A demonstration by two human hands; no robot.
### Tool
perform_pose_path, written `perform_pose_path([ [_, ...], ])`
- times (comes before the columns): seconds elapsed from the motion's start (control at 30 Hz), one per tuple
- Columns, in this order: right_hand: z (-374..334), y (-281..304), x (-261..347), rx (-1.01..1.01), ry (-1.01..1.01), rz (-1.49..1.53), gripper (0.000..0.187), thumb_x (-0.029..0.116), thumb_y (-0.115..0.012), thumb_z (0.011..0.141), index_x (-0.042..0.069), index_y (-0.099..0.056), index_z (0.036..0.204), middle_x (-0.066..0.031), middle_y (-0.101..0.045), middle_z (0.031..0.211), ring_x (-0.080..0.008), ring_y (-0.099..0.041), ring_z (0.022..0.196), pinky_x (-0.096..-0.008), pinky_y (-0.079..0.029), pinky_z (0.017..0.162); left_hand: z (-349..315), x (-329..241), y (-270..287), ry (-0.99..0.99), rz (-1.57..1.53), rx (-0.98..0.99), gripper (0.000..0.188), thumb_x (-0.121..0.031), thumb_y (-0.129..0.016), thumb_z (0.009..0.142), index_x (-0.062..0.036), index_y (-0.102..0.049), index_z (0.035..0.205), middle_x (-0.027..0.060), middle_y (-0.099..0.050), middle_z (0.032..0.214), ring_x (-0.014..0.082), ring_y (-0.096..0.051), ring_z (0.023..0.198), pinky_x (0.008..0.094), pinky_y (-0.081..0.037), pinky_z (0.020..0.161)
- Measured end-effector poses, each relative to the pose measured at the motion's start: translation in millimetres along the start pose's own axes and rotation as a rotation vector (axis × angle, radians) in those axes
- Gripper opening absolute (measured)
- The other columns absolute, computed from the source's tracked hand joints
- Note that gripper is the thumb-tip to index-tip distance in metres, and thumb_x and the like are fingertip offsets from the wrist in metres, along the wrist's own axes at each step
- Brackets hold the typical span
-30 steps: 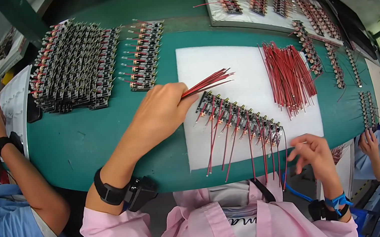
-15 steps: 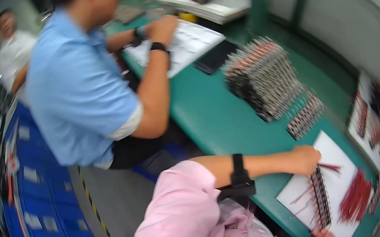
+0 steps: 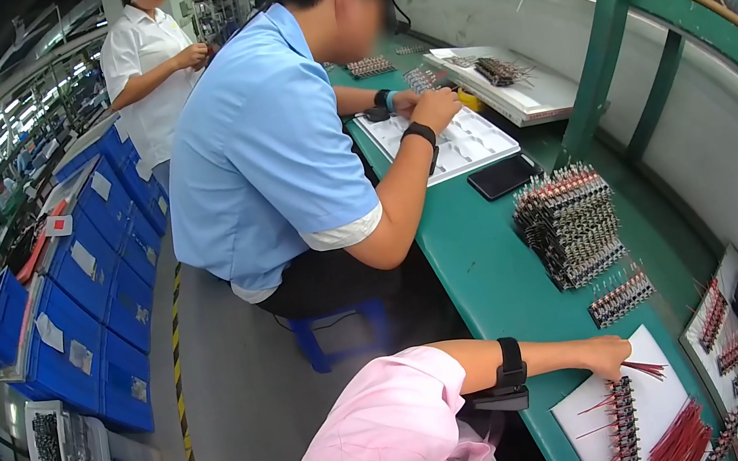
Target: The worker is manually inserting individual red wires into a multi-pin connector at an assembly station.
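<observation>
My left arm, in a pink sleeve with a black wrist strap, reaches right across the green bench. My left hand [image 3: 605, 355] is closed on a few dark red wires [image 3: 647, 369], whose ends stick out past the fingers. Just below it a row of small dark components [image 3: 623, 423] lies on a white board [image 3: 575, 421], with thin red wires jutting from its left side. Beside that row rests a loose bundle of red wires [image 3: 680, 440]. My right hand is out of view.
Stacked component strips [image 3: 570, 225] and a shorter strip [image 3: 621, 296] stand farther along the bench [image 3: 492, 258]. A co-worker in blue works at a white tray [image 3: 492, 146] beside a black phone [image 3: 503, 176]. At right, a rack [image 3: 717, 327] holds more wired strips. Blue bins [image 3: 72, 312] line the left.
My view has swung up and left, so the bench sits lower and the standing person shows more fully. The hand at the lower end of the component row has left view. My left hand keeps the wires.
</observation>
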State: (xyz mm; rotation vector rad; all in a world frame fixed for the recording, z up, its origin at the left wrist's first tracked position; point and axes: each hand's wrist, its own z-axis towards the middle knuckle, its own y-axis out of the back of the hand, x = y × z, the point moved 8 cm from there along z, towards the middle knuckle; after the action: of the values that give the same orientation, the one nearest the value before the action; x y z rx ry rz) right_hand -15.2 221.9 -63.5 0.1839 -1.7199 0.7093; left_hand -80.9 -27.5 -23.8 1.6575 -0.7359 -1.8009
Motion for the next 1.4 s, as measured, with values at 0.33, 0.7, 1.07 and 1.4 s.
perform_pose_path([
  [0.33,-1.8,-9.7,9.0,-0.294,-0.123,0.015,0.009,0.011,-0.05,0.082,0.005,-0.046,0.076,-0.0049,-0.048,0.067,-0.0114,-0.043,0.048,-0.0218,-0.04,0.042,-5.7,3.0,-0.3,0.03,-0.039,-0.036,0.024,-0.015,-0.06,0.06,0.0083,-0.055,0.063,0.0221,-0.055,0.063,0.031,-0.057,0.062,0.0398,-0.042,0.053],
  [0.7,-8.9,-16.7,18.1,-0.298,-0.022,-0.067,0.009,0.01,-0.051,0.08,0.007,-0.046,0.074,-0.0057,-0.05,0.062,-0.0105,-0.04,0.04,-0.021,-0.036,0.035,-14.4,8.1,-4.1,0.055,-0.109,-0.029,0.027,-0.018,-0.06,0.062,0.0084,-0.056,0.067,0.0215,-0.056,0.065,0.0298,-0.057,0.063,0.0386,-0.042,0.055],
  [1.07,-14.0,-17.9,21.1,-0.285,0.044,-0.1,0.008,0.01,-0.049,0.079,0.006,-0.047,0.072,-0.0063,-0.05,0.057,-0.0109,-0.039,0.037,-0.0215,-0.036,0.035,-16.3,14.9,-7.8,0.083,-0.198,0.014,0.03,-0.021,-0.059,0.066,0.0089,-0.055,0.067,0.0188,-0.054,0.06,0.0263,-0.053,0.056,0.0379,-0.039,0.051],
  [1.4,-27.0,-16.0,37.6,-0.375,0.107,-0.116,0.012,0.012,-0.047,0.079,0.005,-0.046,0.069,-0.0055,-0.048,0.053,-0.0105,-0.04,0.037,-0.0198,-0.032,0.031,-23.1,9.3,-16.7,0.086,-0.459,0.039,0.024,-0.018,-0.059,0.068,0.0014,-0.051,0.057,0.0052,-0.044,0.045,0.0143,-0.038,0.034,0.0301,-0.028,0.031],
])
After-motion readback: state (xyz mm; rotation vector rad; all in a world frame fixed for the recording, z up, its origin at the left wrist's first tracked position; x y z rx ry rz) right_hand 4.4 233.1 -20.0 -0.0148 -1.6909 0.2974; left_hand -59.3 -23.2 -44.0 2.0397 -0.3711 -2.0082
